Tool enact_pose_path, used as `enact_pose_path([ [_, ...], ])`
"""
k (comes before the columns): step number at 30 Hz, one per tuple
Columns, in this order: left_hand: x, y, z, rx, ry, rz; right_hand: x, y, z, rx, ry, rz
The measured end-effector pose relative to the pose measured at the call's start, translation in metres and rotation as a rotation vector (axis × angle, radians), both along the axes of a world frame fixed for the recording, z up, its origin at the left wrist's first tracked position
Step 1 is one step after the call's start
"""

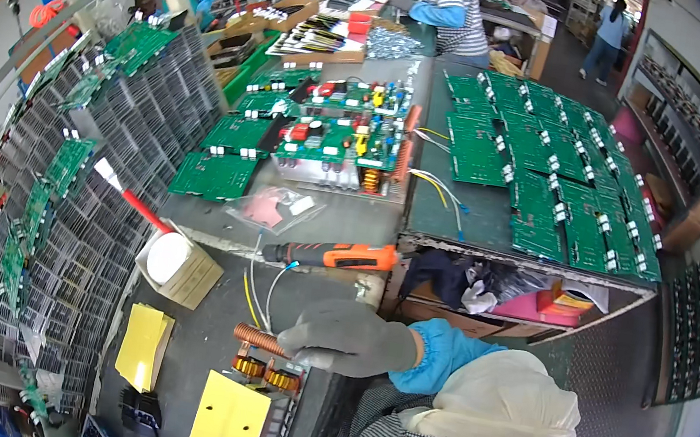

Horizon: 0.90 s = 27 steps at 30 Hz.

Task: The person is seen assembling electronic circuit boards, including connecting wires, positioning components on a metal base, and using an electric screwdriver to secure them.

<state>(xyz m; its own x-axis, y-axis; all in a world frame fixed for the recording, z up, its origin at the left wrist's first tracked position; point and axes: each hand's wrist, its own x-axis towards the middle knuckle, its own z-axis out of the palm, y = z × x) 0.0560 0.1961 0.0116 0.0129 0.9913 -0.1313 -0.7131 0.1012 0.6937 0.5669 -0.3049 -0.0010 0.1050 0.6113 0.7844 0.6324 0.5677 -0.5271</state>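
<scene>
My right hand (346, 339), in a grey glove with a blue sleeve cuff, reaches in from the right. Its fingers are closed together at the right end of a copper coil (259, 338); their tips are partly hidden. That coil tops an assembly with yellow-and-copper wound chokes (282, 380) and metal fins. A yellow sheet (227, 425) with several dark spots lies over its near part. White and yellow wires (253, 294) rise beside the coil. Just beyond the hand lies an orange-and-black power screwdriver (345, 256). My left hand is out of view.
Yellow sheets (142, 346), a black finned part (141, 414) and a cardboard box (197, 276) with a red-handled brush (141, 209) stand left. Stacked metal racks (100, 210) rise beyond them. Green circuit boards (540, 205) cover the right table. A person (459, 15) works at the back.
</scene>
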Motion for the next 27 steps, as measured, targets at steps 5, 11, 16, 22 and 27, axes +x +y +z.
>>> enact_pose_path([
  [5,-0.012,-0.149,0.074,0.215,-0.081,-0.066,-0.005,-0.026,0.014,-0.041,0.169,0.170],
  [11,0.076,-0.355,0.112,0.233,-0.107,-0.206,-0.042,-0.006,0.030,-0.216,0.662,0.709],
  [16,0.183,-0.464,0.092,0.054,-0.191,-0.705,-0.071,0.000,0.053,-0.261,0.822,0.883],
  [22,0.264,-0.523,0.057,-0.028,-0.038,-0.857,-0.049,-0.059,0.037,-0.361,0.881,1.010],
  [27,0.306,-0.534,0.031,-0.018,-0.128,-1.041,-0.027,-0.098,0.020,-0.281,1.094,0.968],
])
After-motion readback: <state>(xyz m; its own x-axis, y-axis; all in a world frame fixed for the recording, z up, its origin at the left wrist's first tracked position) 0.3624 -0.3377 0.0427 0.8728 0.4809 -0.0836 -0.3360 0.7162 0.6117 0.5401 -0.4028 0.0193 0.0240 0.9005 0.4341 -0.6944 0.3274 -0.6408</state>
